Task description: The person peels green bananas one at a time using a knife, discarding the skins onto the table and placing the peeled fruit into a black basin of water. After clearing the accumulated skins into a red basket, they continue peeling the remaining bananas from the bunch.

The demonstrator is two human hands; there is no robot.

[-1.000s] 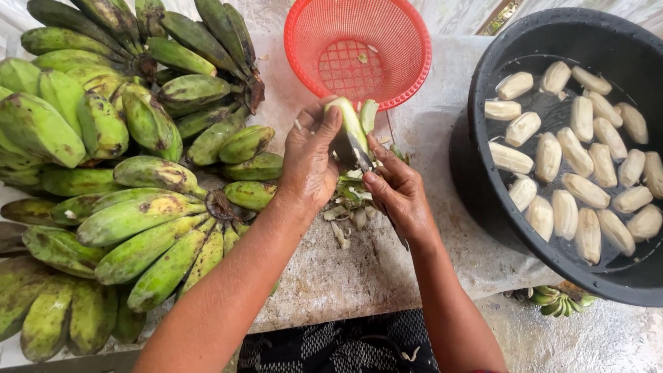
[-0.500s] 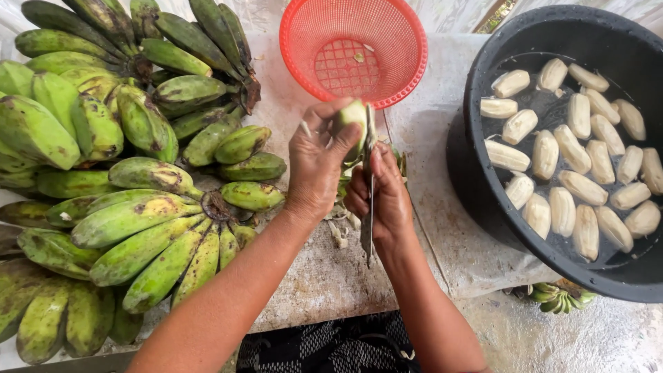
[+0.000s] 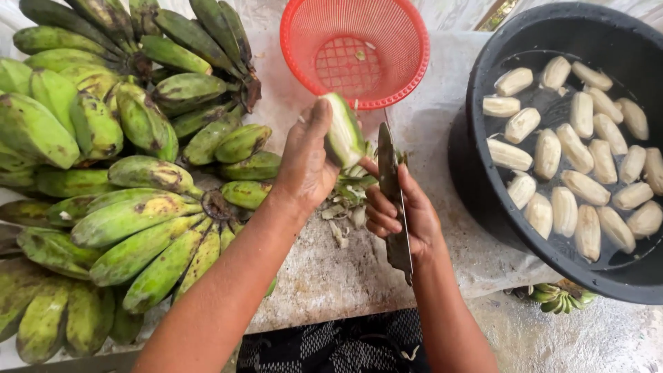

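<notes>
My left hand (image 3: 306, 160) holds a partly peeled green banana (image 3: 343, 130), its pale flesh showing, just below the red basket. Beside it, my right hand (image 3: 402, 211) grips a knife (image 3: 392, 197) with the blade pointing up, a little apart from the banana. A heap of green peel scraps (image 3: 349, 200) lies on the table under both hands.
Bunches of unpeeled green bananas (image 3: 117, 159) fill the left side of the table. A red plastic basket (image 3: 356, 48) stands at the back. At the right, a black tub (image 3: 497, 173) holds water and several peeled bananas (image 3: 573, 155). More small bananas (image 3: 558, 297) lie on the floor.
The knife has come off the banana and moved down to the right. My left hand has turned the banana, so more pale flesh shows.
</notes>
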